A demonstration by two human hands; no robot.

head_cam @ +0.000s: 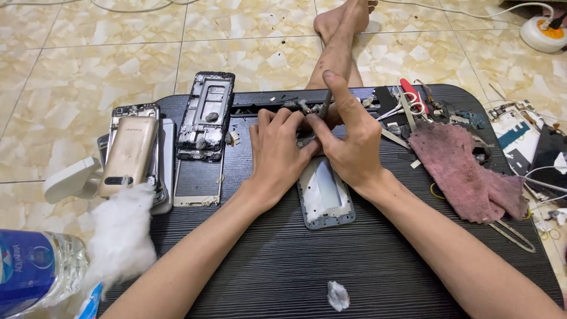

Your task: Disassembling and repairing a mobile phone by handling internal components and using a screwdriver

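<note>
— Dark, ribbed table top (283, 266) on a tiled floor; what sits on it?

— My silver phone frame (325, 198) lies flat at the middle, its top end under my hands.

— Your grip?

— My left hand (277, 153) presses down on the frame's upper end, fingers curled together. My right hand (348, 142) pinches a thin metal tool (323, 106), thumb raised.

— Around you?

— Pink rag (466, 171) to the right, gold phone (129, 155) and stripped black chassis (207, 115) left, white cotton wad (121, 236) beside a water bottle (35, 266).
</note>
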